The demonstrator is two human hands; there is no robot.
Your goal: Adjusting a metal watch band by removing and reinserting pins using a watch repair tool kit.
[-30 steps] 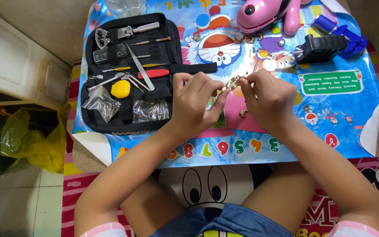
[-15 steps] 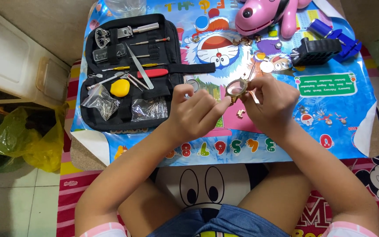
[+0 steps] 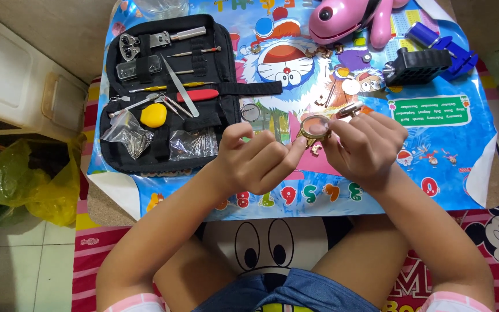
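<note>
Both hands (image 3: 313, 150) pinching gold watch case (image 3: 314, 126), black tool kit (image 3: 163, 92) alongside.

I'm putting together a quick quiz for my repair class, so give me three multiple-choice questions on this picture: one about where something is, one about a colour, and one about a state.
1. Where does the open black fabric tool case lie?
A. On the table's left part
B. On the floor
C. On the person's lap

2. What colour is the round blob of putty in the case?
A. Green
B. Yellow
C. White

3. How is the small gold-coloured round watch case held?
A. Lying untouched on the mat
B. Between the fingertips of both hands, above the table
C. Clamped in the black block holder

Answers: 1 A, the case sits left of the cartoon table cover. 2 B, it is plainly yellow. 3 B, the left hand and right hand both pinch it.
</note>
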